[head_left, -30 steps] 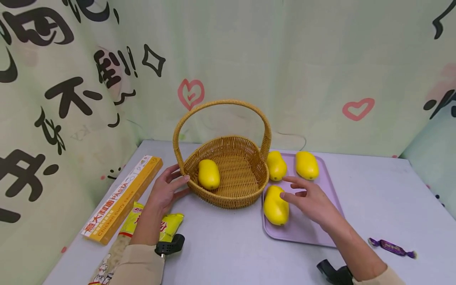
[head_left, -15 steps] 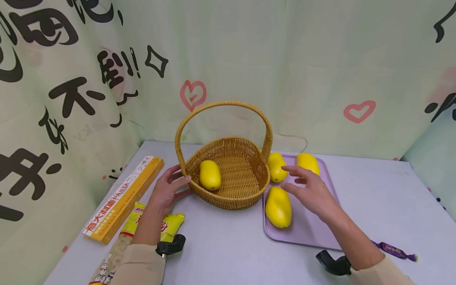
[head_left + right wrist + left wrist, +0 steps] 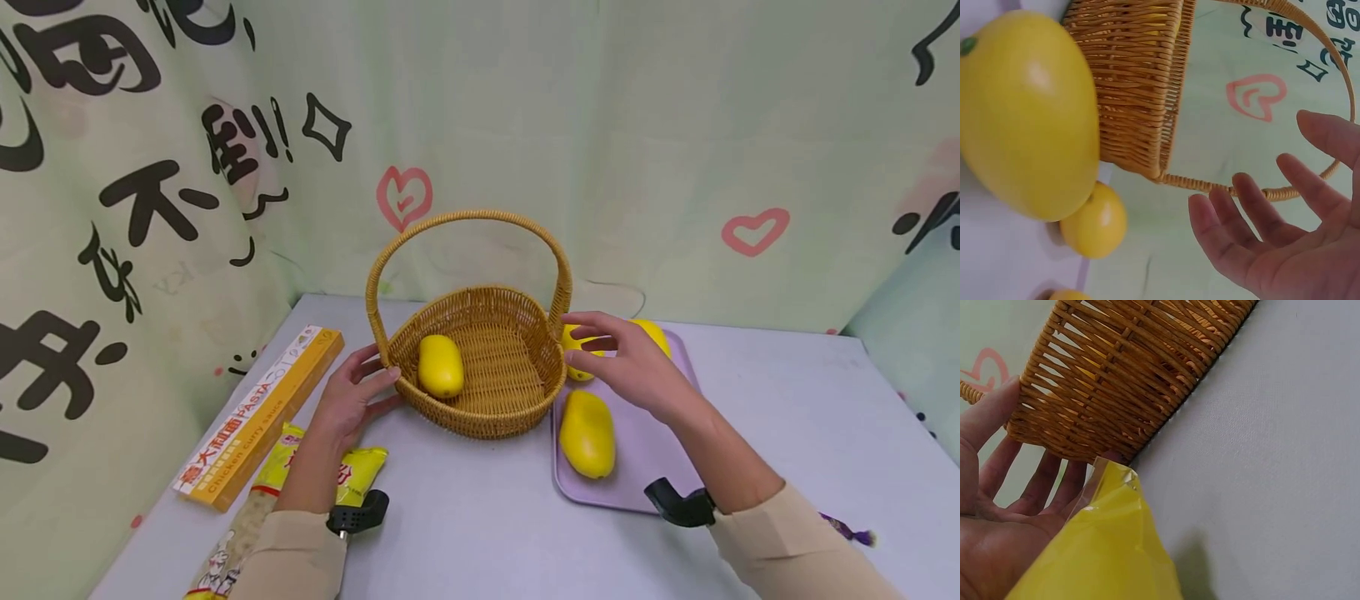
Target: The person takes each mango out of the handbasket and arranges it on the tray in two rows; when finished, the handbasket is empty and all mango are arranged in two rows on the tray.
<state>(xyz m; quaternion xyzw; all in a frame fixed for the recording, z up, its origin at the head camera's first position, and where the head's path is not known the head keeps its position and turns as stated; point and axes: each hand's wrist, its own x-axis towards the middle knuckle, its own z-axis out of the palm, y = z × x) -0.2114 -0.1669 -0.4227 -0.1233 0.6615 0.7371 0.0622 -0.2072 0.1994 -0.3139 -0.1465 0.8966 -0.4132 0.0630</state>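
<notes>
A brown wicker basket (image 3: 487,423) with a tall handle stands at the table's back middle, one yellow mango (image 3: 441,367) inside at its left. My left hand (image 3: 352,396) holds the basket's left side, thumb at the rim and fingers along the outer wall. At the basket's right, my right hand (image 3: 637,367) hovers with fingers apart, gripping nothing; in the right wrist view its fingers overlap the handle. Below it on a purple tray (image 3: 652,471) lies a mango (image 3: 587,435). Another mango (image 3: 576,340) and a third mango (image 3: 654,333) are partly hidden behind this hand.
Along the left edge lies an orange and white pasta box (image 3: 262,417). Beside it, partly under the left forearm, are a bag of noodles (image 3: 243,533) and its yellow wrapper end (image 3: 362,475). A purple wrapped candy (image 3: 855,531) peeks out by the right sleeve.
My right hand has moved forward and left, from over the near mango to beside the basket's right rim. The left hand and basket stay put.
</notes>
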